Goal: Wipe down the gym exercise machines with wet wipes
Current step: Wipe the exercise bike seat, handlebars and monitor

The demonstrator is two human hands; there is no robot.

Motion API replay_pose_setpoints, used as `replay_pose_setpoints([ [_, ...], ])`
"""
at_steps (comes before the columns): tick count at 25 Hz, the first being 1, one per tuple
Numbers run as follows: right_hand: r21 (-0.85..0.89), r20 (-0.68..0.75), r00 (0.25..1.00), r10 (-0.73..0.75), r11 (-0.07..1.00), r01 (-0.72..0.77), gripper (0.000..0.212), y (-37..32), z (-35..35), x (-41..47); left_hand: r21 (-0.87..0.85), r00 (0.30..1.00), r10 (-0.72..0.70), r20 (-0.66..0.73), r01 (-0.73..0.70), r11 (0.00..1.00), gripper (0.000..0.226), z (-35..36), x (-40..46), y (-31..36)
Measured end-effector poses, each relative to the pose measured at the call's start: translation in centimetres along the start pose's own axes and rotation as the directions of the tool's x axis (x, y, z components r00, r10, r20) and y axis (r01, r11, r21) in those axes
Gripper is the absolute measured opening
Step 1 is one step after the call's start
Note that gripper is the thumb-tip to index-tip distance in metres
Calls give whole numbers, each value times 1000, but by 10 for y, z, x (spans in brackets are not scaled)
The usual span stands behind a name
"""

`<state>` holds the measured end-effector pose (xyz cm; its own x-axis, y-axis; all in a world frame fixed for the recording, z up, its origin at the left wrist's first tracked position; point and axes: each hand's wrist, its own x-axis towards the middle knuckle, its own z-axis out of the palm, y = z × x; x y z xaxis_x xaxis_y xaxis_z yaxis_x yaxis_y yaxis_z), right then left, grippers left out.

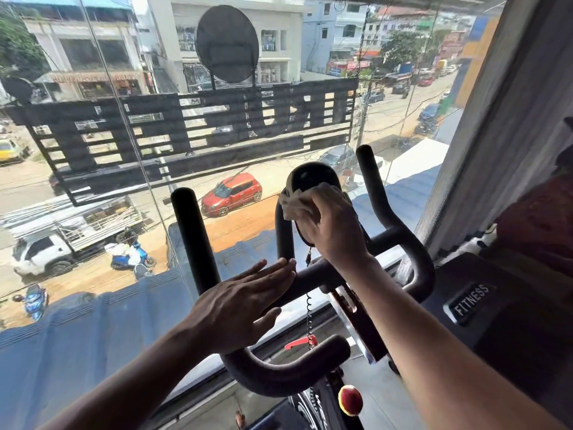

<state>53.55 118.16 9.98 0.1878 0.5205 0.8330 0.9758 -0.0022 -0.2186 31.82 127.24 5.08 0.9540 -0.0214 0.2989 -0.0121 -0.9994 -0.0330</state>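
Right hand (333, 225) grips wet wipe (293, 207) – covering console (310, 181) half.

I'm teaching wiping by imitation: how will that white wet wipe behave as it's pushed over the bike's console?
The white wet wipe looks floppy, crumpled under the right hand, so it probably bunches. It likely drapes around the black oval console.

The handlebars (195, 240) have a matt black, foam-like cover. The console (310, 178) looks like glossy black plastic. The wet wipe (293, 207) is thin, white, crumpled. The far window glass (93, 169) is smooth and reflective.
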Motion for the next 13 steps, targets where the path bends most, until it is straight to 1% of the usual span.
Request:
replay_pose_setpoints([
  [2, -56, 23, 1000, -19, 998, 20, 18, 2, 0, 40, -9, 1000, -4, 22, 4, 1000, 69, 0, -1, -1],
  [4, -108, 44, 998, -47, 993, 52, 12, 6, -1, 72, 12, 1000, -8, 9, 8, 1000, 68, -1, -1, -2],
  [6, -77, 134, 987, -94, 992, 105, 13, 13, -2, 83, 21, 1000, -5, -3, 6, 1000, 68, 0, 0, -2],
  [8, -16, 266, 932, -247, 965, 261, 15, 15, -3, 67, 13, 1000, 12, -12, -12, 1000, 71, -2, 1, -1],
  [9, 16, 316, 891, -326, 941, 339, 15, 14, -4, 57, -3, 999, -3, -32, 3, 1000, 77, -3, 1, 0],
  [10, 48, 341, 861, -377, 922, 384, 16, 15, -5, 52, -20, 998, -43, -49, 42, 999, 86, -5, 3, 2],
  [11, 60, 329, 860, -389, 918, 392, 17, 15, -7, 53, -28, 996, -67, -61, 65, 997, 96, -6, 4, 2],
  [12, 75, 292, 892, -346, 938, 339, 17, 18, -8, 59, -29, 997, -62, -50, 61, 998, 103, -8, 6, 3],
  [13, 96, 235, 936, -261, 965, 245, 18, 22, -7, 65, -21, 999, -45, -7, 45, 999, 105, -8, 6, 3],
])
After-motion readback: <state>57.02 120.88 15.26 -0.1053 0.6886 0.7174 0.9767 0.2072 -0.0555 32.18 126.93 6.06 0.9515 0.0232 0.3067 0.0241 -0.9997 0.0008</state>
